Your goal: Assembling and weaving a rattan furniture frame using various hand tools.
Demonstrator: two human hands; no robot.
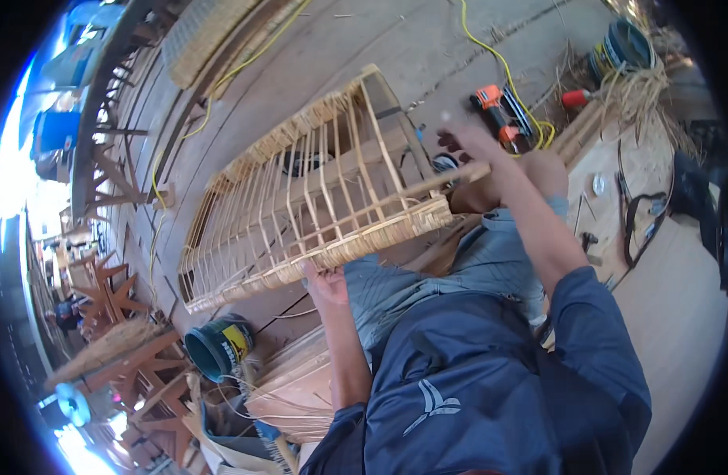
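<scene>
A long rattan-wrapped wooden frame (261,273), strung with many pale cane strands (324,186), lies tilted across my lap and the floor. My left hand (330,290) is closed at its near wrapped rail, with the fingertips partly hidden by that rail. Over the frame's right end, my right hand (468,144) is raised above my knee. Its fingers are apart and slightly blurred, and nothing shows in them. Just below it, a flat wooden stick (447,180) lies across the strands toward the near right corner.
Beyond my right knee lie an orange and black power tool (494,111) and a yellow hose (502,59). A dark bucket (213,348) stands at the left, another bucket (627,47) at the far right beside loose fibres (637,91). Small tools (589,237) rest on a board at right.
</scene>
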